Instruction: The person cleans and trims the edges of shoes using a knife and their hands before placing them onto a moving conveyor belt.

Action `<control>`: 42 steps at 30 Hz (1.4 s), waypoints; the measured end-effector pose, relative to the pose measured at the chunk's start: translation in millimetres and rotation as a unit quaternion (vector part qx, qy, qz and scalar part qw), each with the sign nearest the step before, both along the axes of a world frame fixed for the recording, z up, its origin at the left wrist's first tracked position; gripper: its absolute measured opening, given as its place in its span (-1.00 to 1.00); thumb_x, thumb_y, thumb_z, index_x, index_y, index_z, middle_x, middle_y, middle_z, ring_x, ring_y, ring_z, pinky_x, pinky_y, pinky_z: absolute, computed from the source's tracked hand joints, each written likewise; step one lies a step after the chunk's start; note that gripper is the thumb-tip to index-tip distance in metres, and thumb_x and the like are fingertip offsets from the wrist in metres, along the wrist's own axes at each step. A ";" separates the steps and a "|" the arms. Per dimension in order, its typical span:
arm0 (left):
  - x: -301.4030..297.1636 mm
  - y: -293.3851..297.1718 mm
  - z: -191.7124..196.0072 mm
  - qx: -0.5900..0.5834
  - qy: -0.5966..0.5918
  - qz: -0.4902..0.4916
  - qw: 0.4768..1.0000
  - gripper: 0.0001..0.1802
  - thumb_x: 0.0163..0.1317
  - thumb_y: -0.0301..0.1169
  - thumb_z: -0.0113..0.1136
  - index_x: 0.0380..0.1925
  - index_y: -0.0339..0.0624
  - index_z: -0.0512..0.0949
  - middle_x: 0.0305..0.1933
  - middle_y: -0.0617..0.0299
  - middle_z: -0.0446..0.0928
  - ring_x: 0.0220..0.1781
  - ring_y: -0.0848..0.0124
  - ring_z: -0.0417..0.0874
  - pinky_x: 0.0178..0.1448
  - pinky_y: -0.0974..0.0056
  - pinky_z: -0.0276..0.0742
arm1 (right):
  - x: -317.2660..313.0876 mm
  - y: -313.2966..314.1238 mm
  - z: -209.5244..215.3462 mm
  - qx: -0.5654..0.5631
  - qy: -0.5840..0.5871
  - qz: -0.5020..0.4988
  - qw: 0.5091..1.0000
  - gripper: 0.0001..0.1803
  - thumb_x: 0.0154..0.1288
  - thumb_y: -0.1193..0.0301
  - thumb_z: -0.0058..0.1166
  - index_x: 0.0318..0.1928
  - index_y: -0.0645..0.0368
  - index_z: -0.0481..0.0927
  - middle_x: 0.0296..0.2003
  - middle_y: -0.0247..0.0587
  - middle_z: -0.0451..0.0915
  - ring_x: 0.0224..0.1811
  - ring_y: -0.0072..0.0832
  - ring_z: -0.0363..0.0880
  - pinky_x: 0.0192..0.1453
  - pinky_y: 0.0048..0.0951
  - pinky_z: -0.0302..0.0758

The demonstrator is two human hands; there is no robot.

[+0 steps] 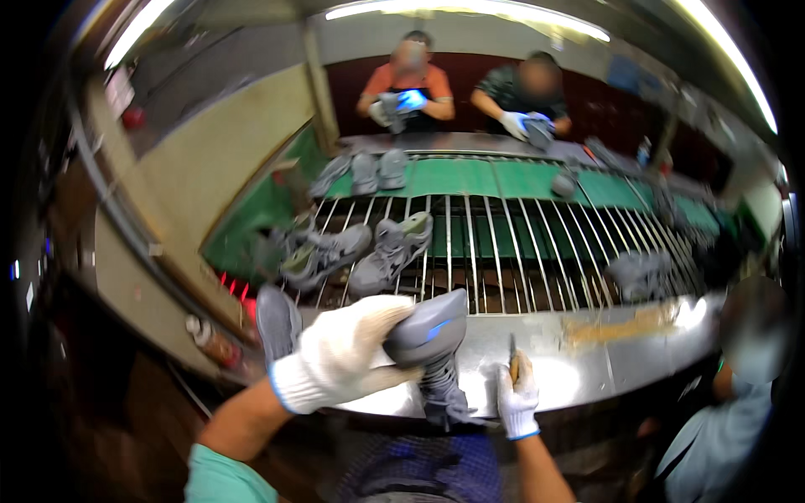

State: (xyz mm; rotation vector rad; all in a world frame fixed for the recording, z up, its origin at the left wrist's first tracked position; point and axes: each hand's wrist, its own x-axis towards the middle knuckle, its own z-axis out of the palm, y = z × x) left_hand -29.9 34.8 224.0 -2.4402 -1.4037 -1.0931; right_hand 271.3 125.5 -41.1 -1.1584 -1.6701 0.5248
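Observation:
My left hand, in a white knit glove, grips a grey shoe with a blue mark by its heel, toe pointing down over the steel counter edge. My right hand, also gloved, is closed around a small thin tool with a yellowish handle, held just right of the shoe. Both forearms come in from the lower edge.
A steel counter runs across in front of me, with a metal rod rack behind it holding grey shoes. A green belt carries more shoes. Two gloved people work at the far side; another person stands at lower right.

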 end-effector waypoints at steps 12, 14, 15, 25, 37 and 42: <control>-57.0 -39.1 -134.9 -0.353 -0.070 0.265 0.895 0.05 0.07 0.10 0.59 0.46 -0.17 0.35 0.38 -0.15 0.48 0.39 -0.18 0.59 0.46 -0.09 0.55 | -62.8 -8.9 82.2 -0.333 -0.026 0.066 0.940 -0.49 0.60 0.11 0.18 0.30 0.23 0.53 -0.26 -0.25 0.60 -0.38 -0.52 0.59 -0.30 -0.39 0.60; -58.4 -12.5 -113.9 -0.367 -0.020 0.204 0.907 0.00 0.05 0.13 0.58 0.39 -0.22 0.44 0.28 -0.18 0.59 0.25 -0.18 0.71 0.34 -0.08 0.65 | -57.5 -16.9 106.1 -0.242 -0.197 0.114 0.943 -0.46 0.58 0.07 0.19 0.29 0.23 0.55 -0.18 -0.12 0.70 -0.22 -0.36 0.72 -0.06 -0.24 0.70; -58.1 -0.1 -108.0 -0.363 0.004 0.166 0.917 -0.01 0.03 0.12 0.59 0.35 -0.24 0.46 0.25 -0.17 0.62 0.23 -0.18 0.72 0.32 -0.07 0.67 | -58.6 -29.4 121.0 -0.203 -0.231 0.137 0.941 -0.44 0.56 0.02 0.19 0.29 0.20 0.58 -0.04 0.10 0.77 0.06 -0.11 0.78 0.25 -0.12 0.63; -56.8 50.6 -102.7 -0.413 0.123 0.055 0.901 -0.03 -0.07 0.08 0.64 0.27 -0.25 0.52 0.07 -0.17 0.76 0.09 -0.14 0.81 0.17 -0.09 0.72 | -115.3 -45.4 156.1 -0.118 -0.457 0.165 0.866 -0.51 0.68 -0.05 -0.02 0.17 0.10 0.60 -0.25 0.16 0.78 -0.17 0.18 0.79 -0.04 0.14 0.69; -43.7 67.9 -96.8 -0.436 0.118 0.037 0.891 0.02 -0.12 0.12 0.66 0.24 -0.35 0.52 0.09 -0.20 0.74 0.10 -0.17 0.79 0.17 -0.07 0.71 | -38.8 -12.8 129.8 -0.055 -0.404 0.132 0.903 -0.65 0.61 0.09 0.16 0.14 0.04 0.66 -0.24 0.11 0.78 -0.23 0.14 0.78 -0.12 0.01 0.69; -25.9 77.8 -96.7 -0.412 0.111 0.064 0.902 -0.02 -0.14 0.10 0.67 0.19 -0.30 0.52 0.09 -0.20 0.73 0.09 -0.15 0.79 0.15 -0.08 0.70 | -71.2 -6.0 84.0 -0.184 -0.119 0.128 0.967 -0.67 0.66 0.13 0.13 0.15 0.09 0.61 -0.42 -0.06 0.65 -0.50 -0.27 0.64 -0.40 -0.28 0.54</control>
